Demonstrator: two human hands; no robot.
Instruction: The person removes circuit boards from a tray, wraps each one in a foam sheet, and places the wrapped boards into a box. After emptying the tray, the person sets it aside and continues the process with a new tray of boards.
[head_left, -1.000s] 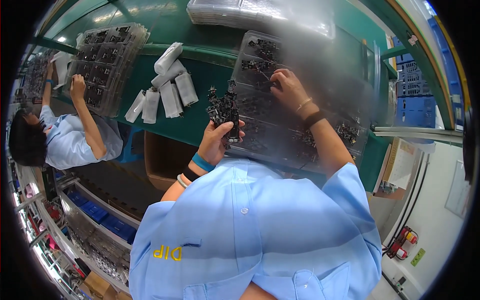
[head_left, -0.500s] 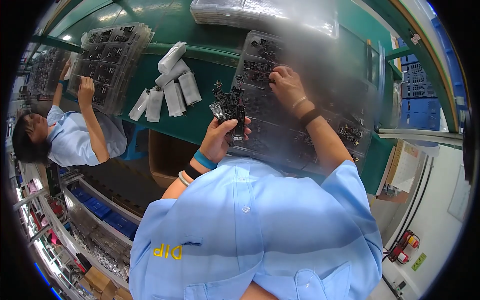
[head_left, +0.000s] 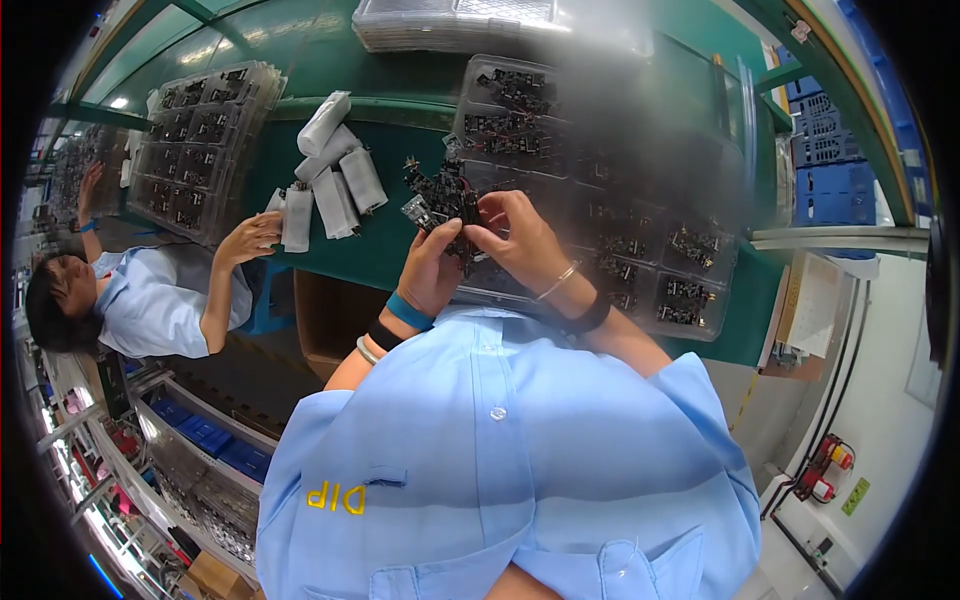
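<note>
My left hand [head_left: 432, 268] is closed around a bundle of small black circuit boards [head_left: 438, 195], held upright over the near left edge of a clear compartment tray [head_left: 600, 182]. Its thumb presses across the lower end of the boards. My right hand [head_left: 522, 242] meets the bundle from the right, thumb and fingers pinched at its side. The fingertips seem to grip a board there, though the bundle partly hides it. More black boards [head_left: 512, 90] lie in the tray's compartments, and a hazy blur covers the tray's middle.
White-wrapped packs [head_left: 335, 200] lie on the green table [head_left: 400, 150] to the left. A co-worker's hand [head_left: 250, 240] touches one. Beyond stands a stack of filled trays [head_left: 195, 150]. Clear trays [head_left: 455, 25] are stacked at the back. An open carton [head_left: 335, 320] sits below the table edge.
My right hand has come back from the tray's far compartments to the bundle in my left hand. The co-worker's near hand has moved from the stacked trays to the white packs.
</note>
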